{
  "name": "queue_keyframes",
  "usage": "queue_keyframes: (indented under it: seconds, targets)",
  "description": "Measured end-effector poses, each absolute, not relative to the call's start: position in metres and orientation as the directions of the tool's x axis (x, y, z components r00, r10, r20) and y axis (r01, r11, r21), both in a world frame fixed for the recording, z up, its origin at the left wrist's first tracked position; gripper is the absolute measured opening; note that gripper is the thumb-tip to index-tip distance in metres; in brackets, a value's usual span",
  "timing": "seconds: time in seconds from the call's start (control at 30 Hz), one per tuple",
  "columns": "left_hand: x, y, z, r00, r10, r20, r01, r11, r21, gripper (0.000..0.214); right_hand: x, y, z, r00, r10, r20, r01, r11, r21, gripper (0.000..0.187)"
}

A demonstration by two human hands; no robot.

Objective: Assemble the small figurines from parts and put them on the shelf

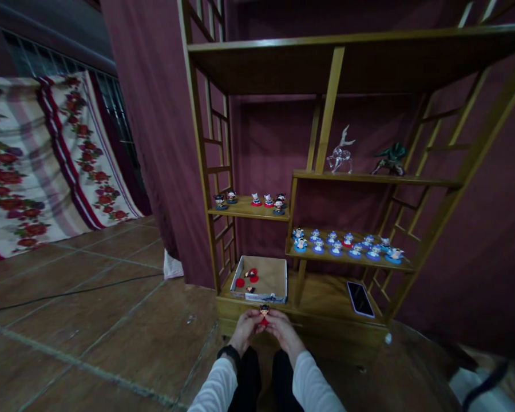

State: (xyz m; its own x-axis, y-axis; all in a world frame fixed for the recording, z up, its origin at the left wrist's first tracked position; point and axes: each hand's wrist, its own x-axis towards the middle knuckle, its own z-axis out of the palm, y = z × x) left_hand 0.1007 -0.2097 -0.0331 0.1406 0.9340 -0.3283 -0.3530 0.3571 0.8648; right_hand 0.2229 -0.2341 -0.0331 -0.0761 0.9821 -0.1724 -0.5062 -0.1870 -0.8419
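Observation:
My left hand (245, 327) and my right hand (283, 329) meet in front of the lowest shelf, both pinched on one small figurine (264, 313) with a red base. Just behind them an open cardboard box (278, 280) sits on the bottom board, holding a few red pieces and figurine parts. Several blue-based figurines (347, 246) stand in rows on the right middle shelf. A few dark and red figurines (257, 200) stand on the left middle shelf.
The wooden shelf unit (326, 114) stands against a maroon curtain. A phone (360, 298) lies on the bottom board at the right. A glass deer (341, 153) and a dark green figure (390, 159) stand higher up. A cable (68, 293) crosses the tiled floor.

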Motion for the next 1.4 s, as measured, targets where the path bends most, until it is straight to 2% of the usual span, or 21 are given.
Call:
queue_keyframes:
  seconds: [0.33, 0.53, 0.77, 1.13, 1.23, 1.4]
  targets:
    - [0.098, -0.211, -0.027, 0.173, 0.925, -0.337, -0.358, 0.378, 0.854, 0.025, 0.222, -0.231, -0.036, -0.053, 0.982, -0.181, -0.543, -0.18, -0.82, 0.035]
    - [0.099, -0.215, -0.024, 0.157, 0.936, -0.316, -0.326, 0.351, 0.878, 0.021, 0.224, -0.234, -0.031, -0.07, 0.983, -0.167, -0.495, -0.18, -0.85, 0.03]
    - [0.1, -0.22, -0.016, 0.18, 0.934, -0.307, -0.283, 0.348, 0.894, 0.019, 0.228, -0.239, -0.023, -0.083, 0.979, -0.184, -0.468, -0.201, -0.861, 0.032]
    - [0.101, -0.218, -0.016, 0.207, 0.925, -0.318, -0.313, 0.371, 0.874, 0.021, 0.233, -0.227, -0.033, -0.083, 0.952, -0.296, -0.537, -0.293, -0.791, 0.026]
    - [0.101, -0.217, -0.017, 0.207, 0.921, -0.329, -0.308, 0.381, 0.872, 0.022, 0.234, -0.226, -0.033, -0.087, 0.936, -0.341, -0.517, -0.335, -0.787, 0.03]
    - [0.102, -0.215, -0.017, 0.232, 0.908, -0.349, -0.306, 0.409, 0.86, 0.021, 0.234, -0.227, -0.034, -0.065, 0.951, -0.302, -0.515, -0.291, -0.806, 0.034]
